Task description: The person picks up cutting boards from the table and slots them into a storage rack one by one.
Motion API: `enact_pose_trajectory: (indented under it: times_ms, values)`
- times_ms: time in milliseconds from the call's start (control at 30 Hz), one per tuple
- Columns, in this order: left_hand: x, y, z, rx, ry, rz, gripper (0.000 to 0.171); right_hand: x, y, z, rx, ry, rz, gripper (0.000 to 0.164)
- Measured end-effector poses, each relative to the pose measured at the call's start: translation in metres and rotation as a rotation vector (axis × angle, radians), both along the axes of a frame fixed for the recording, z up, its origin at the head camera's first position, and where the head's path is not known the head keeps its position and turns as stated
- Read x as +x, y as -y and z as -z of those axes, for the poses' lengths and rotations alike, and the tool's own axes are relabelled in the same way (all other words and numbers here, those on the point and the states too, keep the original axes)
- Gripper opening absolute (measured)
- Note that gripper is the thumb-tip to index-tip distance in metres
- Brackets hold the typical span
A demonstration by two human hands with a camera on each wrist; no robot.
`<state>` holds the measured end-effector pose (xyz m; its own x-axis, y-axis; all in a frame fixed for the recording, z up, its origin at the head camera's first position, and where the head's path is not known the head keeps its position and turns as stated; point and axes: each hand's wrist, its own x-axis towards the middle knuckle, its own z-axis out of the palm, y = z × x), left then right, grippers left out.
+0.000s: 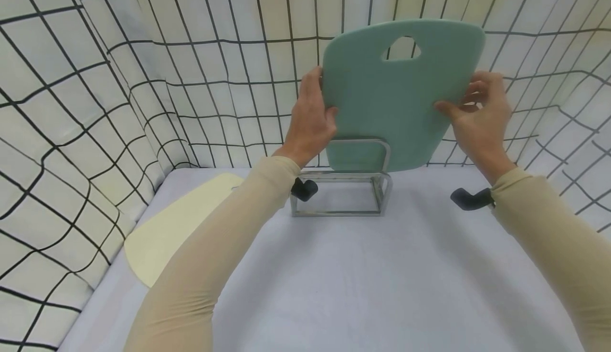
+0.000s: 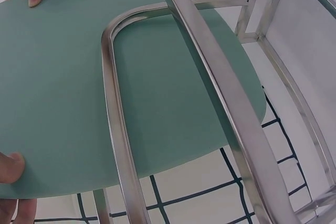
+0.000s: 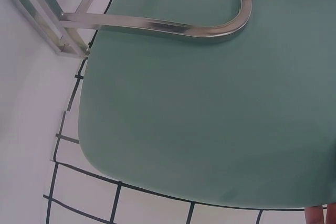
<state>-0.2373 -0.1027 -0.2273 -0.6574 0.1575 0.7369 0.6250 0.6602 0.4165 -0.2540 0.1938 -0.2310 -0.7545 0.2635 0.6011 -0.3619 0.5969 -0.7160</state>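
A mint-green cutting board with a handle hole near its top stands tilted, held by its two side edges. My left hand grips the left edge, thumb on the near face. At the right edge, my right hand pinches the board between thumb and fingers. The board's lower part is behind the front loop of a metal rack. In the left wrist view the loop's bar crosses in front of the board. The right wrist view shows the board's rounded lower corner beyond the rack's side.
A cream-coloured cutting board lies flat on the white table, partly hidden by my left sleeve. White cloth with a black grid hangs behind and along both sides. A black wrist mount sticks out from each sleeve.
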Motion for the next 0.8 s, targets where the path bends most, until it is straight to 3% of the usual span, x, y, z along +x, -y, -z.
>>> enact_pose_trajectory:
  times_ms: [800]
  values:
    - [0.0013,0.0062,-0.0003,0.012,0.006,-0.002,0.062,-0.0012,0.0051,0.0022,0.013,-0.034,-0.013,0.052]
